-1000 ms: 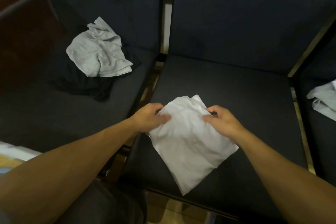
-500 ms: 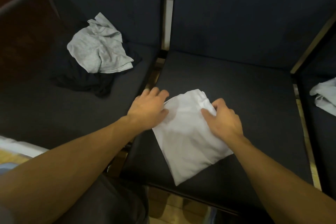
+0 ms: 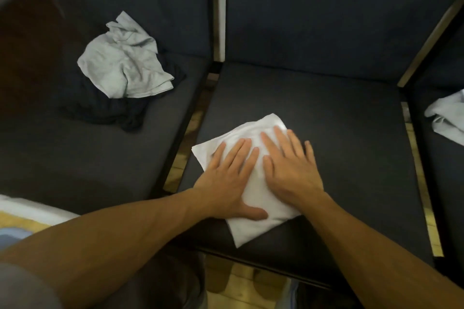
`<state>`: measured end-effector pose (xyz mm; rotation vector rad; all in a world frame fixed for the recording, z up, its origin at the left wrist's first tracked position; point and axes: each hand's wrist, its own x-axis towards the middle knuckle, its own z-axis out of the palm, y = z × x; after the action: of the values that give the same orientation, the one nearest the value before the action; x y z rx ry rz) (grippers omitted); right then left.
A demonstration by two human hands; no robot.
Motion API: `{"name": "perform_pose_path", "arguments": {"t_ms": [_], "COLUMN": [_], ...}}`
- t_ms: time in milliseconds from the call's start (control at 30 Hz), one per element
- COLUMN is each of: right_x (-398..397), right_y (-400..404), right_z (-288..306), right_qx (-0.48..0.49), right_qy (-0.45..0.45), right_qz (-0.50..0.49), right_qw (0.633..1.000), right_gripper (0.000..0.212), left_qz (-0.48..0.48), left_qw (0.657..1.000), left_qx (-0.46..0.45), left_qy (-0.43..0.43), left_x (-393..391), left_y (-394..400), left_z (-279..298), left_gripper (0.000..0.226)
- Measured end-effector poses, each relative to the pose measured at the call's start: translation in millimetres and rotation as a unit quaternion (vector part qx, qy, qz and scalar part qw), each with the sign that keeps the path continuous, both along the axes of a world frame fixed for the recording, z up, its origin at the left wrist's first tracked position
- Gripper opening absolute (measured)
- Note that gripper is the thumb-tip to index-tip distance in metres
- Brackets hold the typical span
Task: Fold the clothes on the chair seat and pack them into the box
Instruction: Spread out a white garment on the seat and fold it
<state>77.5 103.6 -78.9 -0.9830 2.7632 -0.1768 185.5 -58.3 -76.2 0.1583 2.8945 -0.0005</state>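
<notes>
From my remote feed, both hands lay flat on the folded white garment (image 3: 253, 193), which sat on the middle chair seat (image 3: 313, 118) toward its front left part. The left hand (image 3: 226, 178) had its fingers straight and spread, palm pressed down on the cloth, thumb stretched along the near side. The right hand (image 3: 291, 168) was likewise flat, fingers extended side by side over the far right part of the fold, gripping nothing.

That was a change from half a second earlier, when I saw the right hand's fingers curled into the upper edge of the cloth and the left hand resting at its left corner; 1 second back, both had been pinching the top edge. The garment now looked more compact, a squarish packet turned diagonally, with 1 corner pointing toward the seat's front edge.

On the left chair seat (image 3: 75, 158), the crumpled light grey garment (image 3: 123, 68) lay on top of a dark garment (image 3: 105, 113), in the same heap as in the earlier frames. At the far right edge, another pale garment (image 3: 447, 118) sat on the right chair seat (image 3: 449, 183), only partly in view. I could not see the box in this view.
</notes>
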Motion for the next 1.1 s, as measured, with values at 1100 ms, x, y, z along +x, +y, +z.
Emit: {"name": "perform_pose_path", "arguments": {"t_ms": [1100], "right_x": [134], "right_y": [-132], "right_z": [291], "right_qx": [-0.365], "right_qy": [-0.359], "right_qz": [0.167], "right_qw": [0.843], "right_gripper": [0.068], "left_qz": [0.486], "left_qw": [0.294], "left_qx": [0.802], "left_qy": [0.187], "left_x": [178], "left_y": [-26], "left_z": [195], "left_gripper": [0.051]}}
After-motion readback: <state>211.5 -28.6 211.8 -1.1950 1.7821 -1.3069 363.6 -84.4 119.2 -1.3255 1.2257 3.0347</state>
